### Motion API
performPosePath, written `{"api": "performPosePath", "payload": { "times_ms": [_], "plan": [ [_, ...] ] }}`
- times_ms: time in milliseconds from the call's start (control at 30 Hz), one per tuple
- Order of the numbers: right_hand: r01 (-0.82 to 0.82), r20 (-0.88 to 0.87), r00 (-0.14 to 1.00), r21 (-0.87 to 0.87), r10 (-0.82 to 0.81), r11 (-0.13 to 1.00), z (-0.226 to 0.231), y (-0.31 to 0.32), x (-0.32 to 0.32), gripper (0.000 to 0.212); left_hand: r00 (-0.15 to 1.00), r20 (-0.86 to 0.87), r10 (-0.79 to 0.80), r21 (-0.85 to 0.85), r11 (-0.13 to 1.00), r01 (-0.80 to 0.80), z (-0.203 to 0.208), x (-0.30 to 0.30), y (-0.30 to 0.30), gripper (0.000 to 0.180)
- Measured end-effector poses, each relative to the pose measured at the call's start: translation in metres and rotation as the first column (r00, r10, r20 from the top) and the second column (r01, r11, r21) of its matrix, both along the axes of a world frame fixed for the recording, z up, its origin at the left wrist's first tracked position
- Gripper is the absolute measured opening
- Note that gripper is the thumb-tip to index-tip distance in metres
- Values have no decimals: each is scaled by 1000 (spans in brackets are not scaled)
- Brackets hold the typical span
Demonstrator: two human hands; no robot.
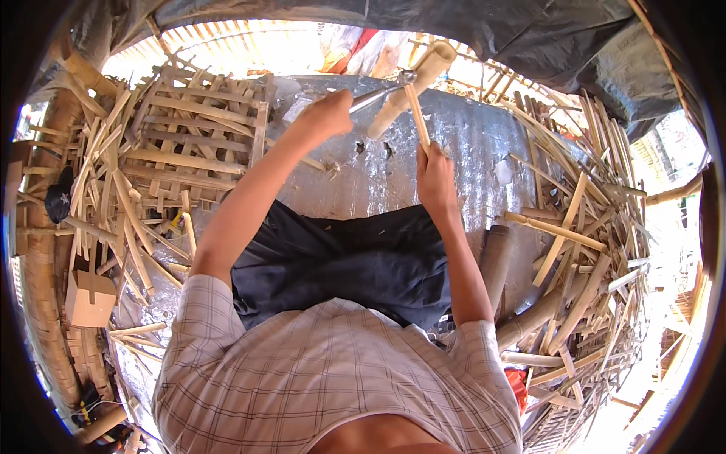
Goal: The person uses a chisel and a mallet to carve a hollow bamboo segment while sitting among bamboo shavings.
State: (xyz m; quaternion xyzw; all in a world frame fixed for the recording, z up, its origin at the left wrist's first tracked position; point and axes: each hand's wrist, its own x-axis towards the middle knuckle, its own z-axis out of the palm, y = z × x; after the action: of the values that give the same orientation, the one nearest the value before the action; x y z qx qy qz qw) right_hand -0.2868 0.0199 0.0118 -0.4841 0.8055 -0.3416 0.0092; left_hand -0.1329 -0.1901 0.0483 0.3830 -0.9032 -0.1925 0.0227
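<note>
My left hand, at the end of an outstretched arm, is closed around a hammer with a silver metal shaft. Its small head lies against or just in front of a thick bamboo piece that slants across the far part of the floor sheet. My right hand grips a pale split bamboo stick by its lower end. The stick points away from me, and its top end is close to the hammer head; whether they touch I cannot tell.
A dull grey sheet covers the floor before my dark-clad legs. To the left stands a stack of bamboo lattice, with a cardboard box nearer. Loose bamboo strips are heaped at right, beside a thick bamboo tube.
</note>
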Motion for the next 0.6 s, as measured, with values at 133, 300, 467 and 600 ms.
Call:
{"api": "performPosePath", "payload": {
  "times_ms": [133, 300, 467, 600],
  "plan": [
    [43, 86, 996, -159, -30, 986, 66, -2, 7, 26, 999, -43, -8, -48, 999, 6, -6, 8, -11, 32],
    [53, 181, 981, -584, 66, 810, 50, -1, -1, 24, 1000, -20, -9, 7, 1000, 9, 7, 4, 0, 31],
    [-18, 35, 999, -53, 20, 998, -17, 0, 6, 29, 1000, 7, -4, 43, 999, 4, 0, 8, 6, 32],
    [0, 92, 996, -170, 16, 985, 80, 9, 18, 26, 1000, -30, -5, -16, 1000, 5, -20, 12, -12, 28]
  ]
}}
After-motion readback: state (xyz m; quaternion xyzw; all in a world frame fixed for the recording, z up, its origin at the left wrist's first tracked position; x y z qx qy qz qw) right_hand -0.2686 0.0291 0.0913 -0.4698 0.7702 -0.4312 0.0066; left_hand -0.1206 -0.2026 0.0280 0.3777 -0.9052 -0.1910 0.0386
